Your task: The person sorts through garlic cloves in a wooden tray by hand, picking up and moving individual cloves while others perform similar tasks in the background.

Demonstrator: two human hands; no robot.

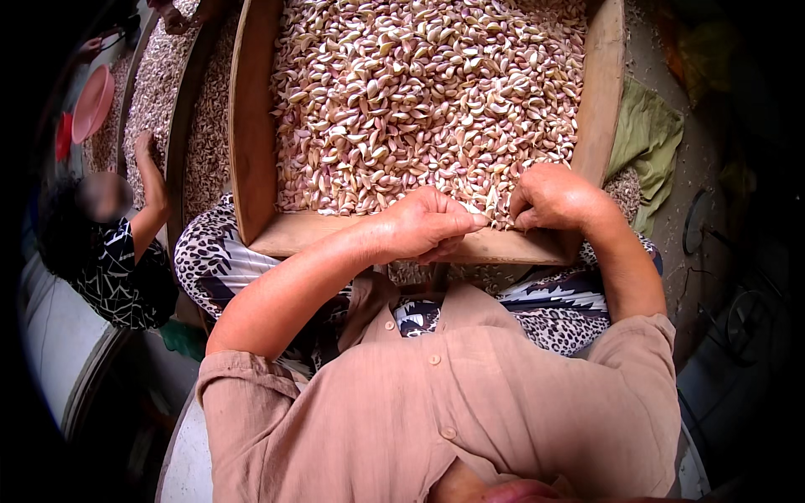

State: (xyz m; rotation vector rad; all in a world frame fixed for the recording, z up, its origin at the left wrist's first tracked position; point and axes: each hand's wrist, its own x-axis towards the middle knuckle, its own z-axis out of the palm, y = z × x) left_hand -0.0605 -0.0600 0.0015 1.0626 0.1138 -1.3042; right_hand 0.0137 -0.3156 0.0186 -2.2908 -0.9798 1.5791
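Observation:
A wooden tray point(412, 242) with raised sides lies across my lap, filled with loose garlic cloves point(427, 107), pale and purple-skinned. Over its near edge reaches my left hand point(427, 223), thumb and forefinger brought together at the cloves. Whether a clove sits between those fingertips is too small to tell. My right hand point(556, 198) bends down inside the near right corner, its curled fingers among the cloves. What the right fingers touch is partly hidden by the hand itself. Several cloves lie in the narrow gap between both hands.
To the left, another person point(135, 251) reaches into a long trough of garlic cloves point(157, 94). A pink basin point(93, 104) and a red container point(63, 136) stand beyond. Green cloth point(648, 138) lies right of the tray, near a dark wheeled metal frame point(742, 320).

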